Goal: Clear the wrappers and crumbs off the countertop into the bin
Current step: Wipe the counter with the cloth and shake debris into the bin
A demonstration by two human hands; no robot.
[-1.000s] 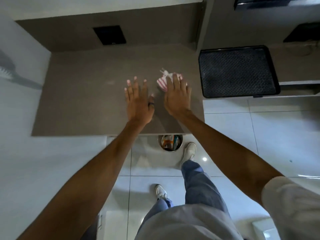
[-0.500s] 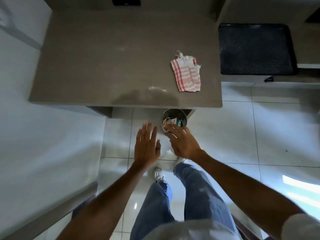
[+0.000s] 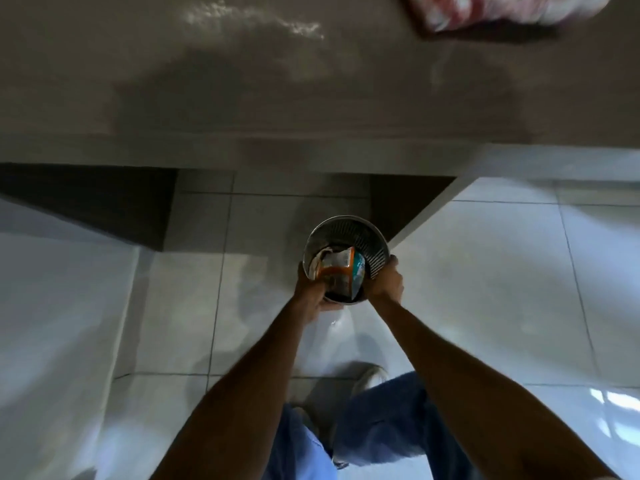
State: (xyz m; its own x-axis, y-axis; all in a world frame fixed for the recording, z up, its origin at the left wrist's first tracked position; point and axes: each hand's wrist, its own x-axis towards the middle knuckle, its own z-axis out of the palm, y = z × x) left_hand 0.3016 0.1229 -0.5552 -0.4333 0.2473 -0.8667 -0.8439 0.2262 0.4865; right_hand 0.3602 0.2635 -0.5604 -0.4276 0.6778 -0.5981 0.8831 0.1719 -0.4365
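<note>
Metal bin on the floor, wrappers inside; my left hand and right hand both grip its rim, below the bench

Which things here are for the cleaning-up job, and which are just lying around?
For the job:
bin
wrappers inside it
crumbs
countertop
left hand
right hand

Just there:
striped cloth
floor tiles
</note>
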